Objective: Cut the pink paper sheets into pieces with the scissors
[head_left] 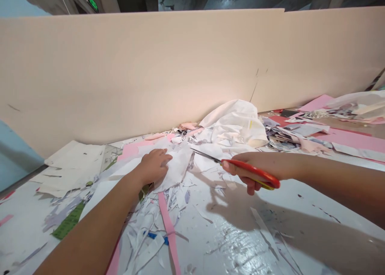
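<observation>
My right hand (252,166) is closed around the red handles of a pair of scissors (207,155). Their metal blades look nearly together and point left, over white paper. My left hand (155,164) rests palm down on a white paper sheet (177,162), its fingers spread and slightly bent. The scissor tips are a short way right of those fingers. A pink paper strip (168,231) runs from below the left hand toward the front edge. Thin white paper scraps (144,243) lie around it, with a small blue piece (155,237) among them.
A beige board (135,74) stands upright along the back. Crumpled white sheeting (237,122) is heaped against it. Pink sheets (355,140) and mixed scraps lie at right. A torn cream sheet (75,162) and a green piece (70,222) lie at left on the white tabletop (234,243).
</observation>
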Demonstrator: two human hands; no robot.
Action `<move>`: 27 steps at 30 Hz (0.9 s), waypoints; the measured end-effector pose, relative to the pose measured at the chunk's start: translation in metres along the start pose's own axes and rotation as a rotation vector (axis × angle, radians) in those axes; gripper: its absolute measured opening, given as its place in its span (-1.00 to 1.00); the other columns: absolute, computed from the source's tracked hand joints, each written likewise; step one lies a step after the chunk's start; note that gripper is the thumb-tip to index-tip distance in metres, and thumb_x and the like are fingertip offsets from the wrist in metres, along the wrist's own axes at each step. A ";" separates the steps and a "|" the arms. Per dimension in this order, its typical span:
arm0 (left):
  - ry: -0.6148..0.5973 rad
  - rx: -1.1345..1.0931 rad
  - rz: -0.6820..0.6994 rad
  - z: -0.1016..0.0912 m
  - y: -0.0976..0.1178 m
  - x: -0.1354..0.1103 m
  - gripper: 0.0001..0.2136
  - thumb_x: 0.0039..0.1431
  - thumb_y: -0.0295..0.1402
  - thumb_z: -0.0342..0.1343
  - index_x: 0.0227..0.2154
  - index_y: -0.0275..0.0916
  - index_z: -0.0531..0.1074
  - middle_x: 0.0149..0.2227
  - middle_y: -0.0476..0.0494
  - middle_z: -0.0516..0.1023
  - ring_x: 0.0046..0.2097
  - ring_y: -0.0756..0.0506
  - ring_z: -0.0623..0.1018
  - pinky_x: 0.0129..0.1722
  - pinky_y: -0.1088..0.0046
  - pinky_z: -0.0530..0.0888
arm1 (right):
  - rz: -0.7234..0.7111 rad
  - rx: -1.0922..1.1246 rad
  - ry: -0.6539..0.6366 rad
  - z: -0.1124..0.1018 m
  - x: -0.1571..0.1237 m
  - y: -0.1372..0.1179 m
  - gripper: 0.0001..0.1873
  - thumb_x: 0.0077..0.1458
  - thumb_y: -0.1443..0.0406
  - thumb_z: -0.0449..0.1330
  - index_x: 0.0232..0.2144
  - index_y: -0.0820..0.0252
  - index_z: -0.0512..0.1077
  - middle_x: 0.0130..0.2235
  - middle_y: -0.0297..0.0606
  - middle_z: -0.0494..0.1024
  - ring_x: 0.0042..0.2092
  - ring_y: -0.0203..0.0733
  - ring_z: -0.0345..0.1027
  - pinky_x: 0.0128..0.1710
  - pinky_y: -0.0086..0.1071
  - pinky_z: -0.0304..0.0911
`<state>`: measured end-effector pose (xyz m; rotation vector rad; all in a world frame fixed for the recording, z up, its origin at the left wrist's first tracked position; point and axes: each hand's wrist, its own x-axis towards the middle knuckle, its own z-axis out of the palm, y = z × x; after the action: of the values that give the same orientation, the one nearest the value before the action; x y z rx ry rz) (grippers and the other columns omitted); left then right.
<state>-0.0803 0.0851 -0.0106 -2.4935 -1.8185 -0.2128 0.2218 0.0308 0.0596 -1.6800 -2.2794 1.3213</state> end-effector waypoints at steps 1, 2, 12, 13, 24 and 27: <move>-0.041 0.004 -0.005 -0.001 -0.002 -0.001 -0.60 0.00 -0.28 -0.12 -0.04 -0.03 0.28 0.17 -0.10 0.11 0.17 -0.20 0.07 0.05 0.15 0.12 | -0.008 -0.076 0.045 0.002 -0.001 -0.001 -0.47 -0.12 -0.16 -0.02 -0.52 0.20 0.25 -0.54 -0.25 0.38 -0.49 -0.16 0.36 -0.57 -0.39 0.18; -0.078 0.007 -0.010 -0.001 -0.004 -0.003 -0.57 0.00 -0.22 -0.11 0.00 0.00 0.23 0.20 -0.10 0.04 0.19 -0.22 0.02 0.05 0.13 0.10 | -0.003 -0.155 0.095 0.004 -0.002 -0.002 -0.50 -0.13 -0.14 0.01 -0.53 0.19 0.26 -0.53 -0.24 0.40 -0.50 -0.15 0.34 -0.59 -0.38 0.15; -0.161 0.024 -0.134 0.016 0.013 -0.002 -0.34 -0.04 0.13 -0.29 0.13 -0.02 -0.02 0.25 -0.18 -0.30 0.22 -0.27 -0.29 0.08 0.00 -0.12 | 0.081 -0.446 0.227 0.016 0.004 -0.005 -0.54 -0.14 -0.11 0.01 -0.51 0.16 0.31 -0.45 -0.18 0.45 -0.47 -0.07 0.32 -0.58 -0.33 0.10; -0.151 0.026 -0.153 0.018 0.015 -0.003 -0.34 -0.03 0.13 -0.31 0.13 -0.03 -0.02 0.25 -0.19 -0.31 0.22 -0.27 -0.30 0.08 -0.01 -0.14 | 0.091 -0.453 0.209 0.020 0.010 -0.003 -0.55 -0.14 -0.10 0.02 -0.50 0.17 0.32 -0.44 -0.16 0.46 -0.45 -0.06 0.32 -0.56 -0.33 0.11; -0.194 0.020 0.023 0.007 0.016 -0.005 -0.47 0.07 -0.02 -0.27 0.13 0.03 -0.04 0.25 -0.06 -0.38 0.22 -0.22 -0.35 0.10 0.03 -0.19 | 0.117 -0.546 0.162 -0.008 0.038 0.008 -0.52 -0.14 -0.11 0.01 -0.48 0.18 0.36 -0.49 -0.20 0.44 -0.50 -0.14 0.27 -0.56 -0.35 0.05; -0.216 0.019 -0.009 0.011 0.019 -0.005 -0.45 0.06 0.02 -0.32 0.13 0.01 -0.03 0.25 -0.08 -0.33 0.22 -0.21 -0.31 0.10 0.02 -0.19 | 0.148 -0.590 0.205 -0.026 0.037 0.015 -0.49 -0.19 -0.14 0.04 -0.48 0.17 0.36 -0.47 -0.18 0.43 -0.48 -0.11 0.26 -0.55 -0.34 0.02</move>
<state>-0.0634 0.0755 -0.0216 -2.5842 -1.8951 0.0765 0.2299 0.0768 0.0502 -2.0508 -2.6124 0.4592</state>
